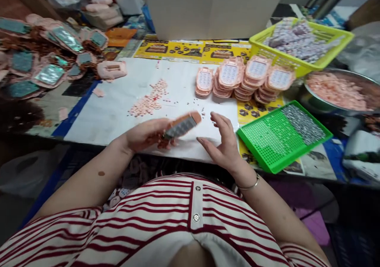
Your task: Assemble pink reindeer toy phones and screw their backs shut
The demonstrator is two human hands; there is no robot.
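My left hand (150, 134) is closed around a pinkish-orange plastic casing with a grey keypad-like face (181, 127), held tilted just above the white work sheet (113, 108). To its right, my right hand (222, 142) is open, thumb and fingers apart, holding nothing and not touching the casing. Beyond the hands lies a scatter of tiny pink pieces (148, 100). Several stacks of pink casing parts with pale keypad faces (230, 75) stand at the back right of the sheet. Small dark bits lie near my right fingertips.
At right are a green perforated tray (276, 162) with small metal pieces, a yellow basket (314, 63) of whitish parts and a metal bowl (308, 98) of pink pieces. Pink casings with shiny greenish panels (49, 75) pile up at left. A large carton (213, 13) stands behind.
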